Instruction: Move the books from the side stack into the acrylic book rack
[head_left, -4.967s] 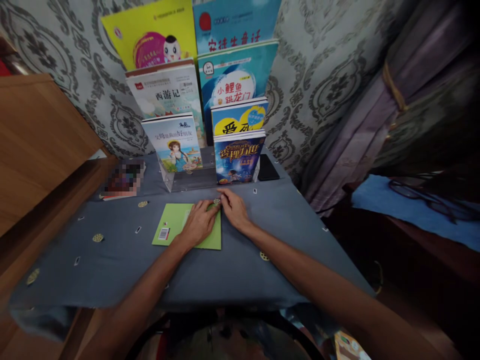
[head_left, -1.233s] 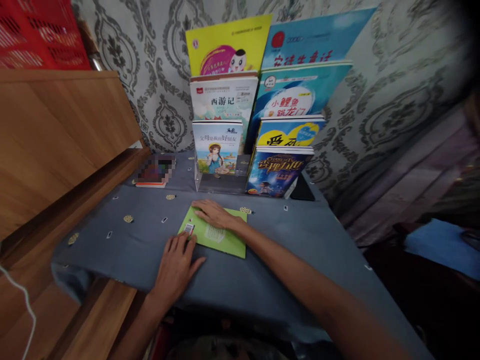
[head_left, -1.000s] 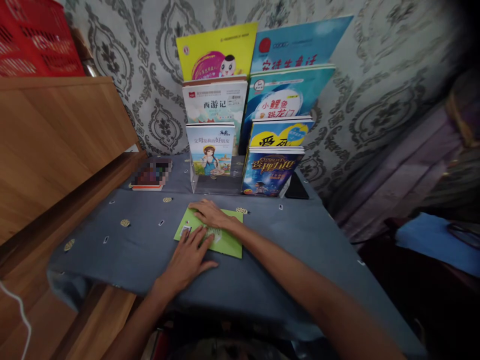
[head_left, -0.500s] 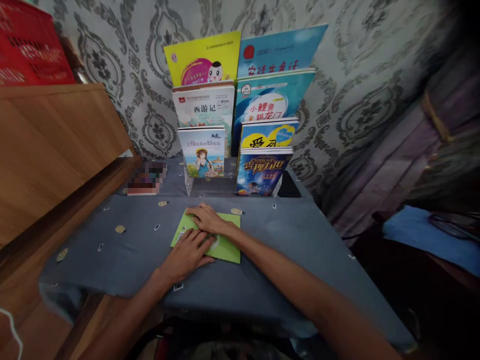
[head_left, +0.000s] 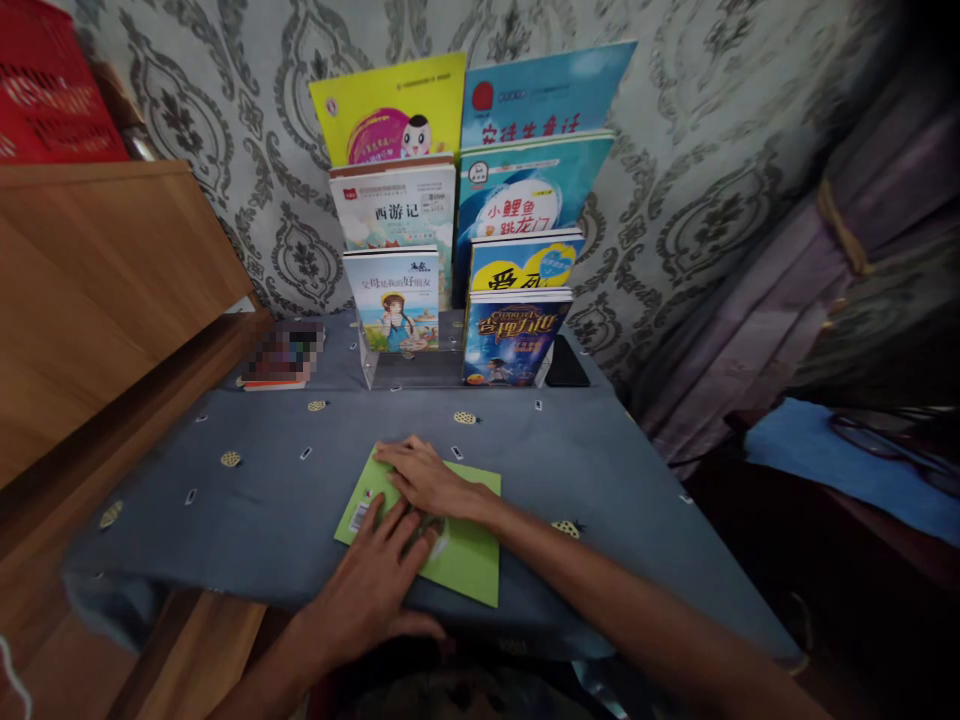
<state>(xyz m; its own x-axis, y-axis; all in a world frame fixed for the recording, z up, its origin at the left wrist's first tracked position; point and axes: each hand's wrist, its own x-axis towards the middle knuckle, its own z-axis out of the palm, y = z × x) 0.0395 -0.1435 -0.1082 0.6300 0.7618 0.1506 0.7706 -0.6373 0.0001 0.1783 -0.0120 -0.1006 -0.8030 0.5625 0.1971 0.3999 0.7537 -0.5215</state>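
Booklet [head_left: 471,562] slid nearer; left hand [head_left: 373,585], right hand [head_left: 429,482] atop.

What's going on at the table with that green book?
A person has both hands pressed flat on a thin green book lying near the front edge of the grey-blue tablecloth. The left hand covers its near side and the right hand its far side; a barcode shows by the fingers. Behind, a clear stand holds rows of picture books against the patterned wall.
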